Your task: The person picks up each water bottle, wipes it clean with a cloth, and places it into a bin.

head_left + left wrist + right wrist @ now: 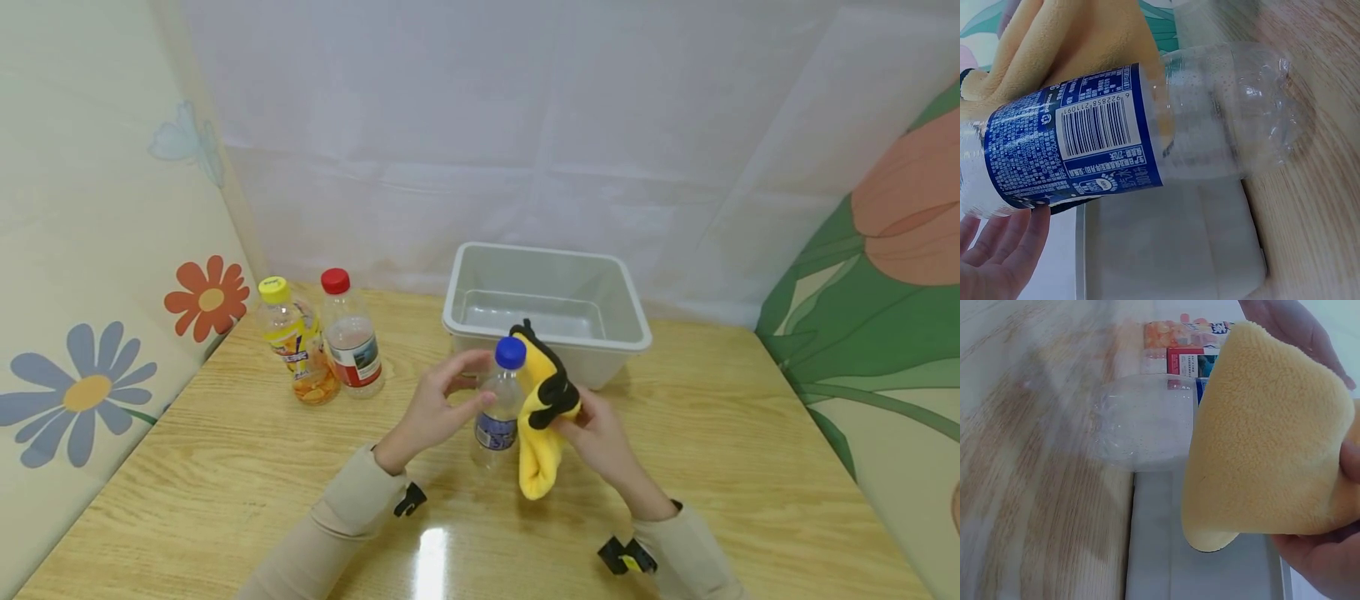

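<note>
Blue-cap bottle (497, 432) could tip if my right hand (600, 437), pinching the cloth (538, 462) at its 3 o'clock, shoves it; my left hand (442, 400) curves round its 9 o'clock, can't tell if gripping. It's at the tub's (540, 271) 7 o'clock, only droplets visible inside; tub shows bare floor, yellow-cap bottle (300, 354) and red-cap bottle (356, 354) toward 10 o'clock, contents unclear.

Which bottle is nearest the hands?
The blue-capped bottle, between the left hand and the yellow cloth in the right hand; the yellow-capped bottle and red-capped bottle stand farther left.
</note>
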A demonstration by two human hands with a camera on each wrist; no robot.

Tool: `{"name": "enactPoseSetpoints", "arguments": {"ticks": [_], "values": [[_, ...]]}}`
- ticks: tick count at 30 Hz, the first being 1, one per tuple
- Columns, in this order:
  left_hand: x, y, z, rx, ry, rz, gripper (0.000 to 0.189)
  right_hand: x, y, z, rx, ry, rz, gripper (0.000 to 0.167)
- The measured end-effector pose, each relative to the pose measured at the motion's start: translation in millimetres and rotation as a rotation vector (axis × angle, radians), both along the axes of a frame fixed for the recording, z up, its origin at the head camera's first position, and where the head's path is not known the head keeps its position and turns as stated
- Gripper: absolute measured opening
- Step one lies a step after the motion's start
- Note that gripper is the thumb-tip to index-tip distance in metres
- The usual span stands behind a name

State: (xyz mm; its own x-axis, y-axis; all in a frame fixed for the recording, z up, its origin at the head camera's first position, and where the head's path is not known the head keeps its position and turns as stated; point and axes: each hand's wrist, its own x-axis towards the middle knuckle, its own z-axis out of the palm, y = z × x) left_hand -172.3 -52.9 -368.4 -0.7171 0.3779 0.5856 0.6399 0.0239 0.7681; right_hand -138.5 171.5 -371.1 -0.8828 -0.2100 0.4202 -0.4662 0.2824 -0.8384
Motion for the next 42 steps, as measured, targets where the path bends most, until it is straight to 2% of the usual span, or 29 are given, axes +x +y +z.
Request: {"name": "enactPoseSetpoints", "arguments": {"ticks": [10, 17, 25, 35, 42], "values": [[-0.6, -1.2, -1.8, 0.021, 0.033, -0.023, 0.045, -0.4, 1, -2.9, 0.109, 0.020, -0.008, 0.036], [-0.4, -1.0, -2.2, 0.018, 0.018, -0.024, 0.044, 0.5, -1, -4.0, 0.176, 0.028, -0.016, 0.033], [0.4, -0.8, -1.9, 0.016, 0.007, -0.021, 0.044, -2.8, 0, -11.8, 0.229, 0.113, 0.000, 0.032], [0.3, -0.9, -2.8, 0.022, 0.010, -0.019, 0.044, 0.1, -3, -15.0, 0.263, 0.032, -0.003, 0.033], [0.8, -0.4, -3.4, 0.032, 0.021, -0.016, 0.045, 0.8, -3, -20.7, 0.334, 0.028, 0.003, 0.031]]}}
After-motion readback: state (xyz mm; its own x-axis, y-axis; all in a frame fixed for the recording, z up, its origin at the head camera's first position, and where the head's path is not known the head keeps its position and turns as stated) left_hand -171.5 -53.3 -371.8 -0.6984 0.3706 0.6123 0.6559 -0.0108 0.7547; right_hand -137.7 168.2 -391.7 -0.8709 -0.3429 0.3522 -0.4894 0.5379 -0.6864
